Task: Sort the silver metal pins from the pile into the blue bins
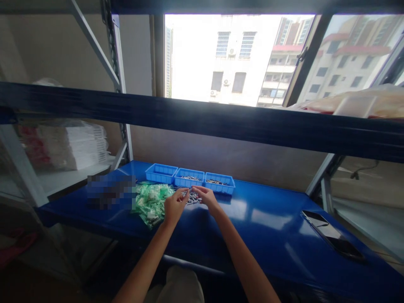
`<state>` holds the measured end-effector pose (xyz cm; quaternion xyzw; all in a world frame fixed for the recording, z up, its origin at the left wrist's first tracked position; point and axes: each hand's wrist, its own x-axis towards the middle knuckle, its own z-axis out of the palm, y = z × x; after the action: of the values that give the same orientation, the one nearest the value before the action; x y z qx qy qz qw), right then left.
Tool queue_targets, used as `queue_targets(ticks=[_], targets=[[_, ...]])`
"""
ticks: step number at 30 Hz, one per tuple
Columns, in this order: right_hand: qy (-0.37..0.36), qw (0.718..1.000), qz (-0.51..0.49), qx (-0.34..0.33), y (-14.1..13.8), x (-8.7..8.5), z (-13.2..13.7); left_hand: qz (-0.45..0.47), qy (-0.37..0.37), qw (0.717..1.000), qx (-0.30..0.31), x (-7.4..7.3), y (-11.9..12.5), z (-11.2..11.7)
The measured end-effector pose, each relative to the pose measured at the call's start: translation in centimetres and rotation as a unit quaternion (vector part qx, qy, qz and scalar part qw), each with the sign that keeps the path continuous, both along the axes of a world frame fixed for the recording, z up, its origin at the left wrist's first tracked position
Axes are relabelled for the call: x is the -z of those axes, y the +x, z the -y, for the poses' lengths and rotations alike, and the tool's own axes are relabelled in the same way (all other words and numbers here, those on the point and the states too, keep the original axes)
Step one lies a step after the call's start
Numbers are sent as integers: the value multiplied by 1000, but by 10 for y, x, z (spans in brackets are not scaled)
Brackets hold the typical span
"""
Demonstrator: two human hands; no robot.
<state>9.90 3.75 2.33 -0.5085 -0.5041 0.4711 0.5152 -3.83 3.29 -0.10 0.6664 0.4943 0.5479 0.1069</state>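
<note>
My left hand (pixel 174 205) and my right hand (pixel 205 196) meet over a small heap of little metal parts (pixel 191 198) on the blue bench top (pixel 259 223). Both hands have their fingers pinched together at the heap; what they grip is too small to name. Just beyond the hands stand three blue plastic trays in a row: the left tray (pixel 161 173) looks bare, the middle tray (pixel 189 177) and the right tray (pixel 219 183) hold small metal parts. A pile of green plastic bags (pixel 151 201) lies to the left of my left hand.
Two dark phones (pixel 331 235) lie on the bench at the right. A blurred patch (pixel 110 191) sits left of the bags. A blue shelf beam (pixel 202 120) crosses overhead, with a window behind. White stacked packs (pixel 63 145) rest on the left shelf.
</note>
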Motion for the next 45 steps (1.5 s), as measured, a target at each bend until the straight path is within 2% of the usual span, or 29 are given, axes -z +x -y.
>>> queue_targets(ticks=[4,9,13,18,21,25,31,33,37,39,42,45], targets=[[-2,999,14,-50,-4,-1,4,-20,-6,1000,10,0,0,0],[35,994,35,-93,-2,1,5,-39,-26,999,19,-2,2,1],[43,993,60,-95,3,-1,6,29,-20,999,28,-6,1,3],[51,992,50,-108,5,-7,8,139,-57,986,70,-7,2,2],[59,995,28,-78,6,-9,7,161,-78,979,96,-7,4,3],[84,995,-13,-49,5,-11,8,115,-84,981,133,-7,5,5],[104,990,5,-94,-5,-9,12,52,-88,988,118,-5,4,6],[92,994,-13,-60,-3,-5,7,53,-77,990,102,-4,5,6],[48,993,-66,81,9,5,-6,70,-47,995,60,-3,5,5],[39,989,-80,118,14,7,-10,72,-43,995,55,-3,4,6],[64,986,-68,137,16,6,-11,63,-44,995,62,-4,3,8],[128,978,-7,166,9,3,-12,54,-42,995,70,-6,3,11]])
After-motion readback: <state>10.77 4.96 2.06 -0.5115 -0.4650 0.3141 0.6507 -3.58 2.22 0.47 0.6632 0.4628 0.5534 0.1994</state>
